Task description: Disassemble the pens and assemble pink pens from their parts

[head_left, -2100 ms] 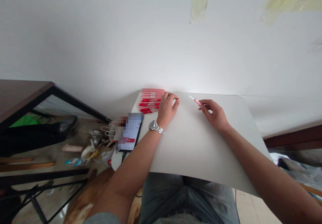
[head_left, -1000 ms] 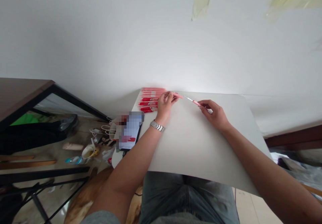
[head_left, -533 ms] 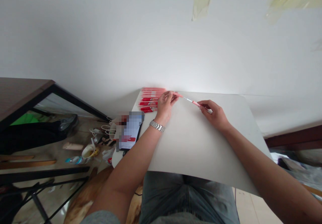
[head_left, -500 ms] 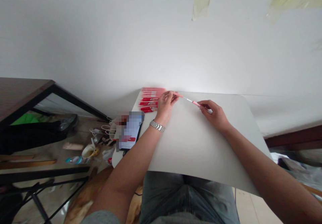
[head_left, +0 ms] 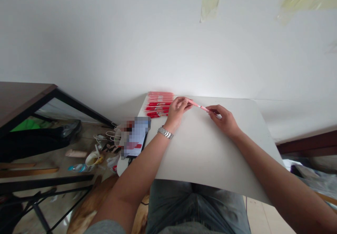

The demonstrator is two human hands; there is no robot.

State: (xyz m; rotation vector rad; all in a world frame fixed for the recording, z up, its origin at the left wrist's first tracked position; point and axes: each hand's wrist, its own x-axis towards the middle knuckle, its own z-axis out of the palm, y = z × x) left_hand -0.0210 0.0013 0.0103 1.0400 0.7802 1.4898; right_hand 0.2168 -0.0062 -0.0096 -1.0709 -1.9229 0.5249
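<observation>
My left hand [head_left: 178, 109] and my right hand [head_left: 222, 119] hover over a white board [head_left: 210, 149], pinching a slim pink pen [head_left: 199, 105] between them. Its parts look joined end to end, though the join is too small to make out. The left fingers hold the end nearer the wall, and the right fingers hold the red-pink barrel. Beside my left hand lies a tight row of several red and pink pens [head_left: 158, 104]. A metal wristwatch [head_left: 165, 132] sits on my left wrist.
A phone [head_left: 135, 137] with a blurred screen lies at the board's left, near white cables [head_left: 112, 135]. A wall rises behind the board. Lower left, a dark table frame [head_left: 55, 100], a cup [head_left: 92, 159] and a bottle [head_left: 77, 168] stand on the floor.
My left hand has moved right toward my right hand. The pink piece and the pen, apart earlier, now meet in one line. My right hand has barely moved.
</observation>
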